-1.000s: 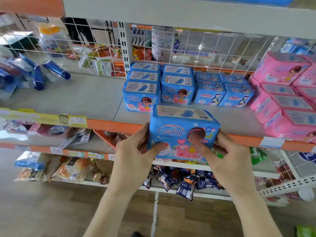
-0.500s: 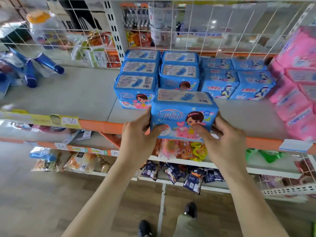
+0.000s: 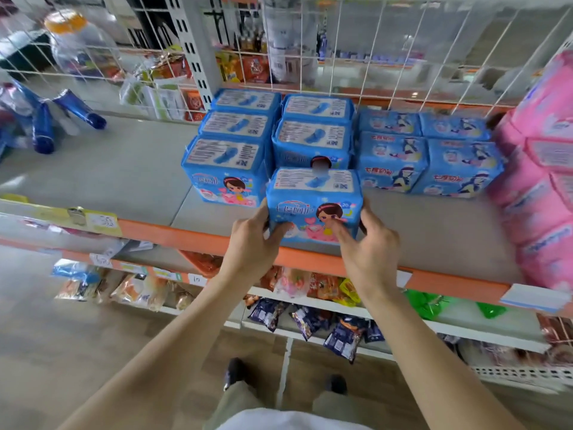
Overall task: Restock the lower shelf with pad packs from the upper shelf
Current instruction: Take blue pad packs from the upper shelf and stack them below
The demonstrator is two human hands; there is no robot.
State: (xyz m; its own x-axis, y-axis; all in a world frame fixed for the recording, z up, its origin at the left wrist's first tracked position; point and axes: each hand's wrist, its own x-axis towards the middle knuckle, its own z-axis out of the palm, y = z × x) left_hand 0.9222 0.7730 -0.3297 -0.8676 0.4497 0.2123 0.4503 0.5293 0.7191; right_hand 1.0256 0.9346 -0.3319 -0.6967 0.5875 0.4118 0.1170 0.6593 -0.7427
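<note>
A blue pad pack point(image 3: 313, 203) with a cartoon girl on its front rests at the front edge of the grey shelf point(image 3: 124, 175), just in front of a row of the same packs point(image 3: 311, 141). My left hand point(image 3: 251, 240) grips its left side and my right hand point(image 3: 369, 246) grips its right side, thumbs on the front face. A second row of matching packs point(image 3: 229, 156) stands to the left, its front pack beside the held one.
Other blue packs point(image 3: 428, 156) and pink packs point(image 3: 539, 193) fill the shelf's right side. Blue tubes point(image 3: 59, 119) lie at far left. A wire grid point(image 3: 341, 51) backs the shelf. Snack bags point(image 3: 310, 315) hang on shelves below the orange edge point(image 3: 186, 237).
Both hands have carried the pack forward from in front of the shelf edge onto the shelf, up against the row behind it. My view has tilted downward.
</note>
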